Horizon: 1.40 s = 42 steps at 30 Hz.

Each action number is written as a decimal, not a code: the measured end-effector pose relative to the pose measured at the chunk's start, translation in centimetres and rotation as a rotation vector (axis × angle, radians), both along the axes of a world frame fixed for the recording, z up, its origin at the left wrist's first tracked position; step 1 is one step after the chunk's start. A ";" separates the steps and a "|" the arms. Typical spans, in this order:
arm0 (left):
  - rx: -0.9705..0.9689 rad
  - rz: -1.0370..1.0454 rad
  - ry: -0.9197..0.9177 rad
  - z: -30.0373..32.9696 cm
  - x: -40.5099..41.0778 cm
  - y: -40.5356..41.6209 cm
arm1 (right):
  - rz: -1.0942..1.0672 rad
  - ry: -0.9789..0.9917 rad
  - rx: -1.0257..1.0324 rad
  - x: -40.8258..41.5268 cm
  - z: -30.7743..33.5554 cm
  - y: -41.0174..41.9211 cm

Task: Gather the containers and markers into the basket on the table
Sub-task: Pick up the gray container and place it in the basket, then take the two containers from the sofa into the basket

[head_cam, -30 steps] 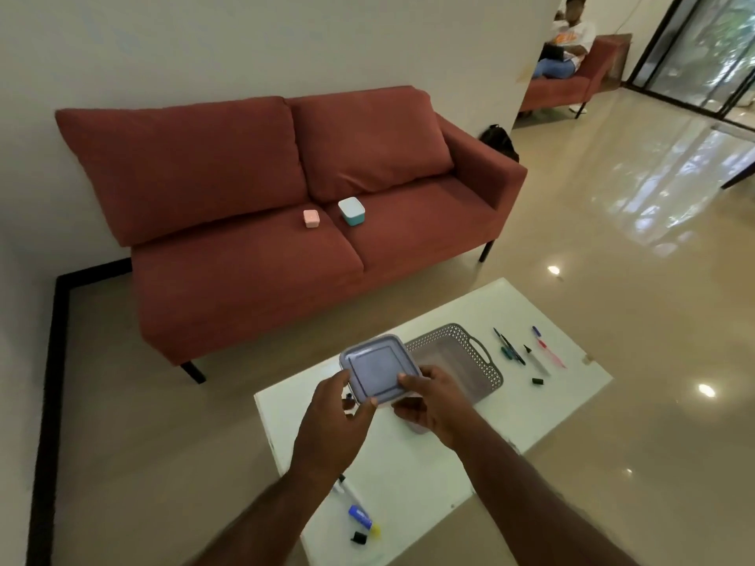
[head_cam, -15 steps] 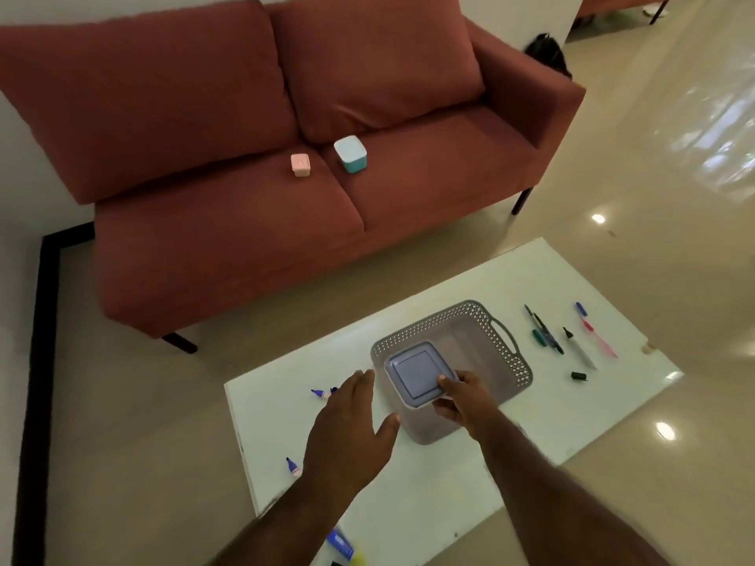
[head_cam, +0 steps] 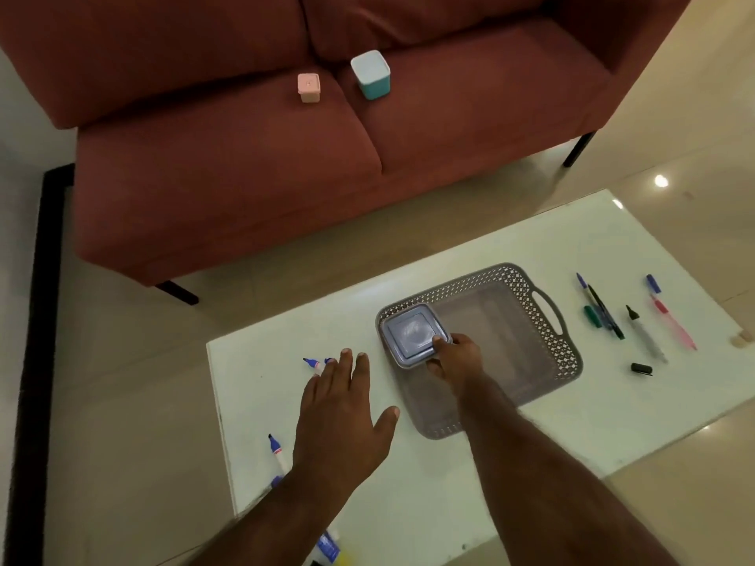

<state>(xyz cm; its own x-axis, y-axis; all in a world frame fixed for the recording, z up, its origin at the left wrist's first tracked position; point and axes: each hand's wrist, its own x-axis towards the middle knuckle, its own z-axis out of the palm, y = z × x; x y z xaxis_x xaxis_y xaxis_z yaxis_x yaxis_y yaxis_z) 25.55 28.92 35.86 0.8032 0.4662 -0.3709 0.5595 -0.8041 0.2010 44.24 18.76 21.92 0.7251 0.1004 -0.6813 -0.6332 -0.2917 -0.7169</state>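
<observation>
A grey perforated basket stands on the white table. My right hand grips the near right corner of a square grey lidded container inside the basket's left end. My left hand hovers open and flat over the table, left of the basket. A blue marker lies just beyond its fingertips, another blue marker to its left. Several markers and a black cap lie right of the basket. A pink container and a teal container sit on the sofa.
The red sofa stands beyond the table, with a strip of tiled floor between them. A blue and yellow item lies at the table's near edge by my left forearm. A small beige piece sits at the table's right edge.
The grey container went from both hands above the table down into the basket's left end. My left hand let go and moved left, open. The view tilted downward.
</observation>
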 end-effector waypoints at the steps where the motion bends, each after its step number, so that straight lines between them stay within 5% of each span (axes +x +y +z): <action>1: 0.002 0.008 0.005 -0.1 0.0 0.0 | 0.001 -0.002 0.000 0.1 -0.2 0.3; 20: -0.007 0.073 0.008 1.1 0.0 0.1 | 0.093 0.152 -0.125 -0.7 3.4 -1.5; 26: 0.029 0.139 -0.065 6.2 -1.8 1.0 | 0.465 -0.156 -0.410 -3.8 12.1 -1.8; 42: 0.288 0.298 -0.279 26.4 -16.0 9.9 | 1.042 -0.886 -0.453 -18.9 40.1 8.1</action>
<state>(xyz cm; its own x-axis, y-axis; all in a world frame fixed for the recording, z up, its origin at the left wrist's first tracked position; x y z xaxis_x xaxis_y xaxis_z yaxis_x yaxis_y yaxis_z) 9.55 38.86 62.24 0.6697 0.7425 0.0164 0.7300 -0.6622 0.1690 25.31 26.84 62.04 0.6514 0.7394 -0.1701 0.6027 -0.6404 -0.4760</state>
